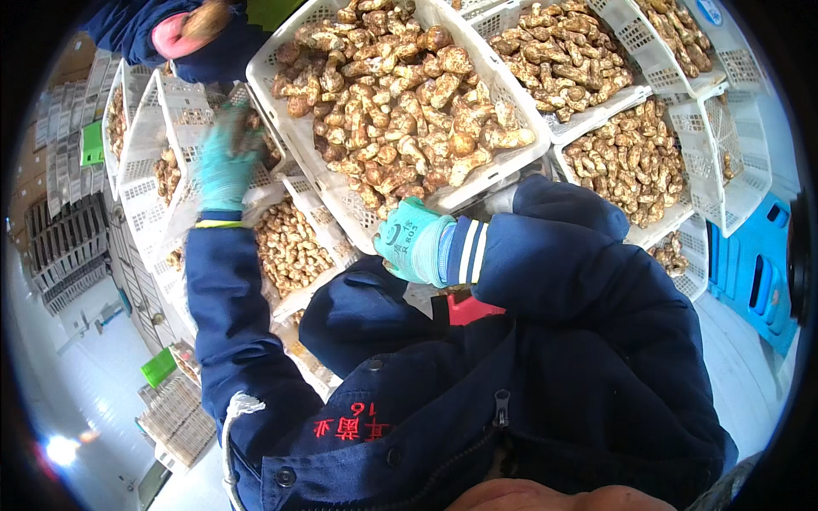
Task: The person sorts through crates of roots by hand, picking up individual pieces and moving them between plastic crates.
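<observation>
A white plastic crate (pixel 525 167) stands in front of me, heaped with brown-and-white mushrooms (pixel 409 96) that look like matsutake. My right hand (pixel 412 243), in a turquoise coated glove, is at the crate's near corner, over the rim and close to the nearest mushrooms. Its fingers are bent and partly hidden, so any hold is unclear. My left hand (pixel 230 150), gloved in the same turquoise, is stretched out to the left of this crate, over another crate with mushrooms. Motion blurs its fingers, and whether they hold anything does not show.
More mushroom crates surround me: a crate of small mushrooms (pixel 294 246) lower left, several on the right, such as one with mushrooms (pixel 626 163). Another person's dark sleeve (pixel 121 32) reaches in at top left. Blue plastic pallets (pixel 754 268) stand at right, stacked crates (pixel 176 418) lower left.
</observation>
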The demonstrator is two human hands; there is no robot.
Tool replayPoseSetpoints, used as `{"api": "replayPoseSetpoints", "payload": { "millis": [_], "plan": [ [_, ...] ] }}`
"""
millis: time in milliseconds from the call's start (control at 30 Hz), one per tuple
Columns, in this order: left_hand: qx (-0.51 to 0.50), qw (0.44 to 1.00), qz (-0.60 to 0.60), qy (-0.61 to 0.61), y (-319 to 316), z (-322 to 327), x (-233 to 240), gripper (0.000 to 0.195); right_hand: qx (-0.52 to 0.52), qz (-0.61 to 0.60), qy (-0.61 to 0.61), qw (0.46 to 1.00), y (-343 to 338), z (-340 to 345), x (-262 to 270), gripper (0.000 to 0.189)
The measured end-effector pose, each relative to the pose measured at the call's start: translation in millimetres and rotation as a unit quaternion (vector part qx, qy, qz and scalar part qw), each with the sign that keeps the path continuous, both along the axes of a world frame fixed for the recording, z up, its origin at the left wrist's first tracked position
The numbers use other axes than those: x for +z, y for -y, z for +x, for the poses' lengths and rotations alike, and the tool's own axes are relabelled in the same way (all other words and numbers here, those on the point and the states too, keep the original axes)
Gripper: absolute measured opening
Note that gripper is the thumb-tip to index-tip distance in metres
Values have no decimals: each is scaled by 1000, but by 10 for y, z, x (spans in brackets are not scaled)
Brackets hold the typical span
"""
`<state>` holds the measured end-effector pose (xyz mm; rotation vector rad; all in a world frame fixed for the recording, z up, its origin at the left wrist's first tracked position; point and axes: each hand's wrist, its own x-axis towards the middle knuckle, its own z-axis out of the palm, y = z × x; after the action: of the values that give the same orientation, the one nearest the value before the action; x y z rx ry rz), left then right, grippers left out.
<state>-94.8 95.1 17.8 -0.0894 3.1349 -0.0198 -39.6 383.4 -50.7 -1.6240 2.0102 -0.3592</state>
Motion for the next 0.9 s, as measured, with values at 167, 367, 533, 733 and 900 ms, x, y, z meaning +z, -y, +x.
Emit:
{"api": "replayPoseSetpoints", "payload": {
  "millis": [167,367,533,733,900],
  "plan": [
    [-19,990,-23,134,-492,80,-1257,80,21,-15,3,1000,4,-9,179,23],
    [41,968,-116,219,-891,-124,-1212,94,53,16,-16,998,2,-6,105,20],
    [-67,950,-124,278,-1050,-214,-948,97,47,-1,-25,999,-46,9,50,19],
    [-64,952,147,262,-943,-323,-1269,74,55,33,-12,998,-26,-9,167,19],
    [148,977,125,88,-1138,-409,-1544,32,30,17,-7,999,-39,8,137,29]
  ]
}}
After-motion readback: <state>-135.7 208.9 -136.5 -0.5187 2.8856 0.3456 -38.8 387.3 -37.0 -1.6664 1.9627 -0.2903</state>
